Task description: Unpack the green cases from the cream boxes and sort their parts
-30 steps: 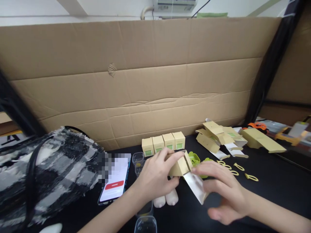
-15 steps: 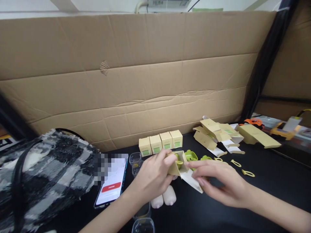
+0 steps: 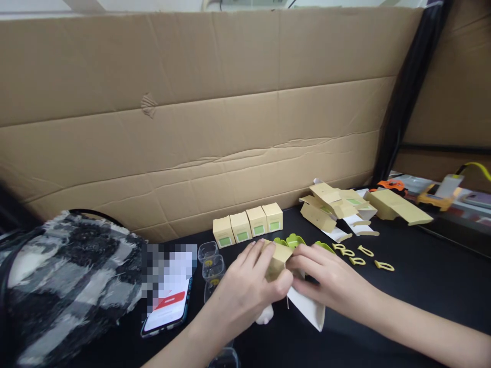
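A cardboard wall [image 3: 215,112] is seen behind a black bench [image 3: 422,286]. A checked bag [image 3: 72,276] lies at the left, with a phone [image 3: 169,306] beside it. A heap of flat cartons [image 3: 337,207] is spread at the right, and four boxes [image 3: 248,229] stand closed in a row near the wall. Between the hands a small box [image 3: 276,258] is held just above the bench. It is clamped by the left hand [image 3: 245,286], while the right hand [image 3: 326,278] is now closed on its open end, where half a second ago only a finger was pointed. The mouth, seen open earlier with a yellow piece inside, is now covered; the box is judged to be at closing. Clear cups [image 3: 210,258] and yellow clips [image 3: 362,255] lie nearby.
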### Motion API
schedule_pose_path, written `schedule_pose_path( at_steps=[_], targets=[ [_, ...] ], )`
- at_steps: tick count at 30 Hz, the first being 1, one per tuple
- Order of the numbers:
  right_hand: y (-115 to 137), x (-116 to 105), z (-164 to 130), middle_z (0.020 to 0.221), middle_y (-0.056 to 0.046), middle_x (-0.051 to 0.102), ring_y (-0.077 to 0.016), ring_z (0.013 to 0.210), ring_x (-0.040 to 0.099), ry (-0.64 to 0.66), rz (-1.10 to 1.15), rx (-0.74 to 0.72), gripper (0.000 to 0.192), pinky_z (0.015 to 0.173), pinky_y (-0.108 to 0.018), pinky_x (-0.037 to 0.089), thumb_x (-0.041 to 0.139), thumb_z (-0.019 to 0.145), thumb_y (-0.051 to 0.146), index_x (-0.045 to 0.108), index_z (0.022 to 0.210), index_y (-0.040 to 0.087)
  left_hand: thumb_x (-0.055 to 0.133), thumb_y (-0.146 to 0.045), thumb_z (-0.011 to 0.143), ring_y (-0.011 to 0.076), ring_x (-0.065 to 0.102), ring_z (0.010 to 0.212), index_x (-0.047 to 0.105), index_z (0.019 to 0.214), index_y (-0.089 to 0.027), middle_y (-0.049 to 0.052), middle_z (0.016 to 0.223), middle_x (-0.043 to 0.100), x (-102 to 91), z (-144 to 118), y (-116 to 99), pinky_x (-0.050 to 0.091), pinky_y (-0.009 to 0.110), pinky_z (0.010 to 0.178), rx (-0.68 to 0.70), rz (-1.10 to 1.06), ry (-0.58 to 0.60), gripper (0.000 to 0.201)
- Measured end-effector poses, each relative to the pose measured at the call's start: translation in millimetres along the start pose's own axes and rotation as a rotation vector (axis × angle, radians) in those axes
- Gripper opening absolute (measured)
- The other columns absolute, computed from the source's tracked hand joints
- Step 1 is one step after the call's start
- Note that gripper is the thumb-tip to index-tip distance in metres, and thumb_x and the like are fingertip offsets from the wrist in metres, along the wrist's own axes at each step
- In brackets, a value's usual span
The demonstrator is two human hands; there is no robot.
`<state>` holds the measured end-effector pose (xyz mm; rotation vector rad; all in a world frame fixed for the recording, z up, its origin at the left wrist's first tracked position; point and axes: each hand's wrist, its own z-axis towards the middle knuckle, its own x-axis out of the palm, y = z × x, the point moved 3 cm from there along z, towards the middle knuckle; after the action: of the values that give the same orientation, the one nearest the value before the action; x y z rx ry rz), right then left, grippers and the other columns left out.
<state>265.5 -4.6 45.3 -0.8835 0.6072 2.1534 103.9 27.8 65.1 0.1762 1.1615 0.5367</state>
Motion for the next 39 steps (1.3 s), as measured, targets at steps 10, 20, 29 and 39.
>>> schedule_pose_path(
  at_steps=[10,20,29,39],
  targets=[
    [-25,-19,8,0.084,0.0,0.055,-0.0163,0.077,0.059,-0.194,0.944,0.651,0.019,0.064,-0.028,0.052,0.043,0.092,0.044,0.043,0.088,0.025,0.045,-0.005,0.076,0.0302,0.062,0.101,0.031,0.107,-0.023,0.013,0.112,0.057,-5.2,-2,40,0.055,0.047,0.078,-0.218,-0.142,-0.109,0.039],
    [-11,-40,2,0.084,-0.002,0.064,-0.0181,0.075,0.062,0.482,0.474,0.167,0.011,0.065,-0.03,0.052,0.043,0.093,0.028,0.053,0.091,0.024,0.065,-0.03,0.075,0.0245,0.068,0.085,0.02,0.112,-0.024,0.01,0.101,0.064,9.3,-13,64,0.057,0.044,0.072,-0.773,-0.877,-0.248,0.059],
    [2,-34,1,0.107,-0.008,0.06,-0.0182,0.093,0.062,-0.022,-0.005,-0.148,0.023,0.076,-0.028,0.054,0.057,0.087,0.018,0.054,0.11,0.021,0.073,-0.028,0.073,0.0282,0.065,0.102,0.021,0.119,-0.022,0.017,0.116,0.063,2.5,1,42,0.055,0.041,0.081,-1.135,-1.648,-0.266,0.07],
    [6,-31,-4,0.104,-0.013,0.071,-0.0191,0.096,0.064,-0.232,-0.391,-0.548,0.021,0.082,-0.033,0.052,0.041,0.093,0.009,0.061,0.092,0.014,0.059,-0.031,0.088,0.0219,0.07,0.082,0.032,0.122,-0.015,0.015,0.101,0.068,-2.8,10,2,0.055,0.036,0.076,-1.228,-2.027,-0.179,0.047]
  ],
)
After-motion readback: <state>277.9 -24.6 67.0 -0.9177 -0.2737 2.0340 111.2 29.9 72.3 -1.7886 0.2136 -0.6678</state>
